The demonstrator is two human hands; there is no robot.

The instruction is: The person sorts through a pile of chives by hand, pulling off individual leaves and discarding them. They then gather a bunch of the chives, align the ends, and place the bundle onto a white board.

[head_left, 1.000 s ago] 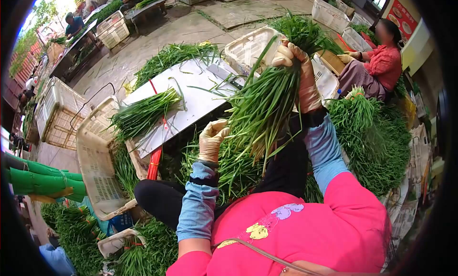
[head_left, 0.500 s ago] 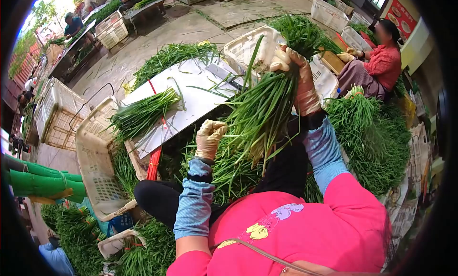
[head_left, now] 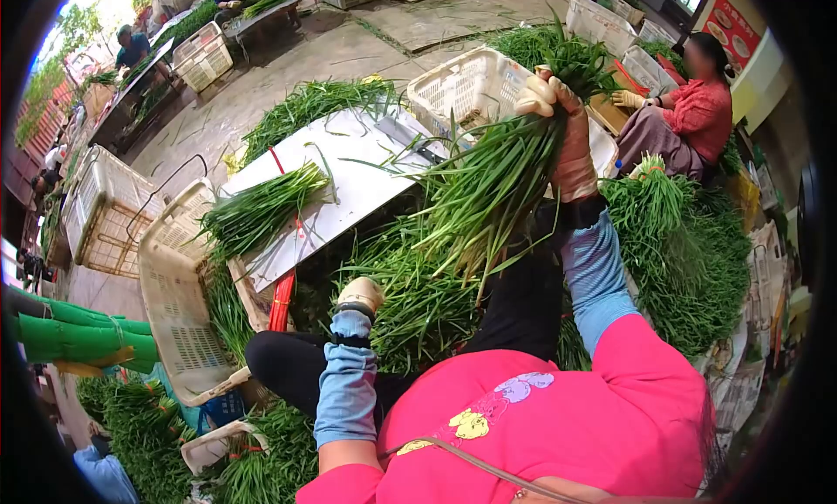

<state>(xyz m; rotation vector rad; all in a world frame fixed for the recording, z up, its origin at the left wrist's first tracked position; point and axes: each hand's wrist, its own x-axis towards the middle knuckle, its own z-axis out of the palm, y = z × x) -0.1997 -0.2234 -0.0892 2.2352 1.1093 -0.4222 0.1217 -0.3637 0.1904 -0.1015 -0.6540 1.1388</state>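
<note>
My right hand [head_left: 562, 98], in a pale glove, grips a bunch of garlic chives [head_left: 501, 186] and holds it up. Its pale stem ends hang down to the lower left and the green tops stick out above the fist. My gloved left hand [head_left: 362, 293] is lower, over the near side of a loose heap of chives [head_left: 414, 299]; its fingers are hidden behind the back of the hand. On the white board [head_left: 327, 209] lies another bunch of chives [head_left: 270, 203], and a knife [head_left: 408, 138] rests near its right corner.
A white plastic crate [head_left: 179, 286] stands left of the board, with red ties [head_left: 281, 302] hanging at the board's edge. Behind is another crate [head_left: 471, 81]. A co-worker [head_left: 693, 107] sits at the right, beyond a large chive pile [head_left: 680, 242].
My left hand has dropped away from the bunch toward my lap, its fingers now out of sight. My right hand has moved slightly right with the chives.
</note>
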